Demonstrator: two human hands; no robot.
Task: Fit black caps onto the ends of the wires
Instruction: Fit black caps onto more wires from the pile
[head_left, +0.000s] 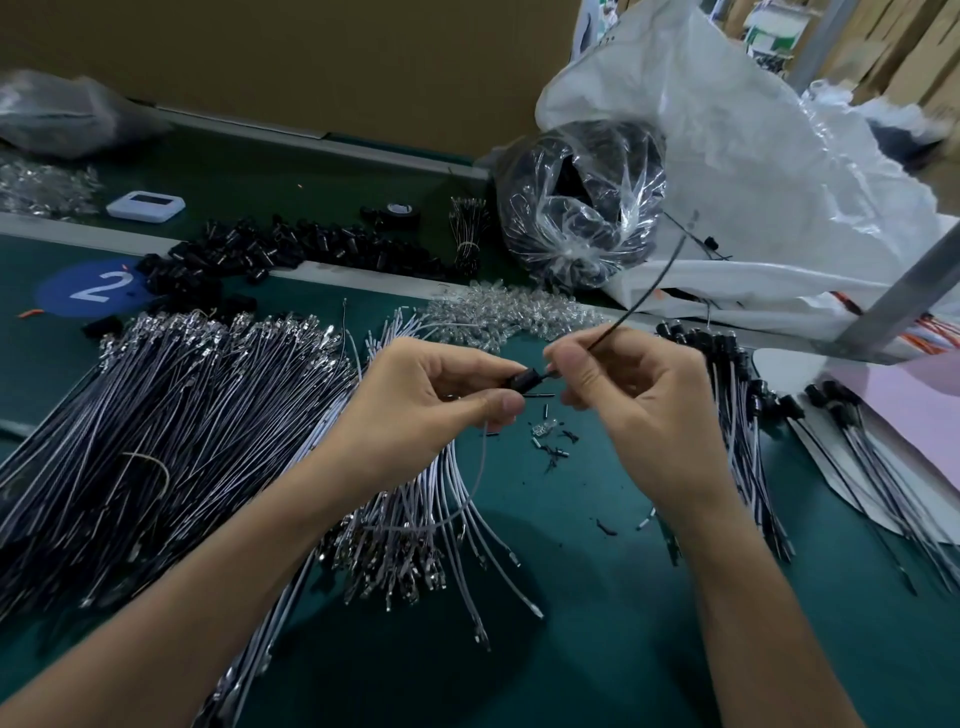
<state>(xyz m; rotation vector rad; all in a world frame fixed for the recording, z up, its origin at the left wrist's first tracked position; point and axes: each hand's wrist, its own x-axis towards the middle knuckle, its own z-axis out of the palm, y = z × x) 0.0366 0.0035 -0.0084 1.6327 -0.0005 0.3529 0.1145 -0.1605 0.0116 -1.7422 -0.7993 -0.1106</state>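
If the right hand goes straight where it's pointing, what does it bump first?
Probably the black cap pinched by the left hand, just ahead of the right hand and its wire; depth is unclear.

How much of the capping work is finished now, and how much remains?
Done: a bundle of capped wires lies at the right. In hand: the left hand pinches a black cap while the right hand holds a wire to it. Left: the much larger pile of uncapped wires, so most remains.
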